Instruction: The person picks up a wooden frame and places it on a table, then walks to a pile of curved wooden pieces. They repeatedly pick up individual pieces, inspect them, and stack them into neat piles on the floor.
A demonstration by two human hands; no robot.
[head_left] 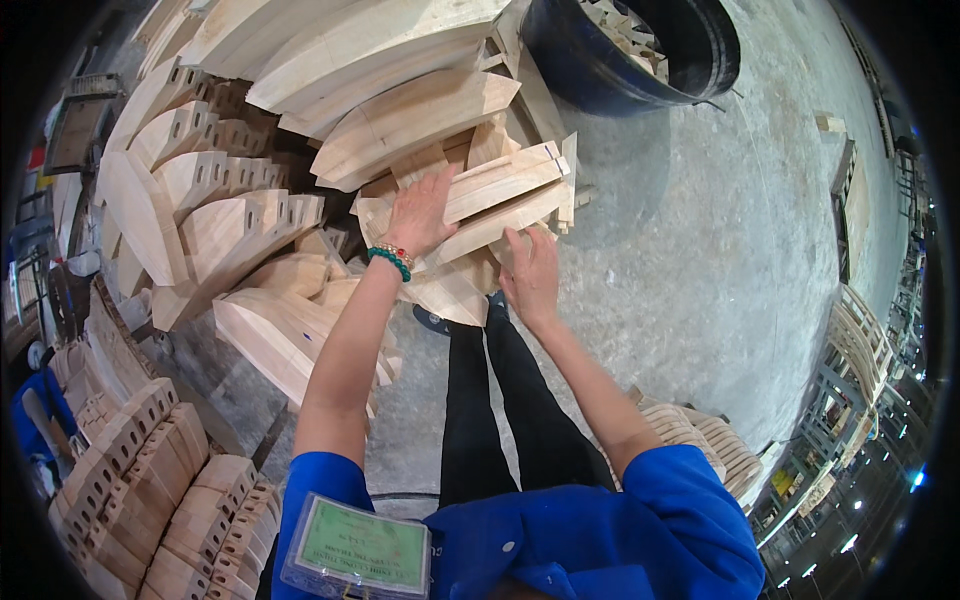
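My left hand [418, 210], with beaded bracelets at the wrist, lies flat on top of a short stack of pale curved wooden pieces [500, 195] with notched ends. My right hand [530, 272] presses against the underside and near end of the same stack, fingers spread along the wood. Both hands hold this stack at the front of a large heap of similar curved wooden parts [400, 110]. My blue sleeves and dark trousers show below.
More stacked curved wooden pieces [150, 470] stand at lower left, and another batch [700, 435] lies at right. A dark round tub [640, 50] with wood offcuts sits at top right on the grey concrete floor [720, 250]. Racks line the right edge.
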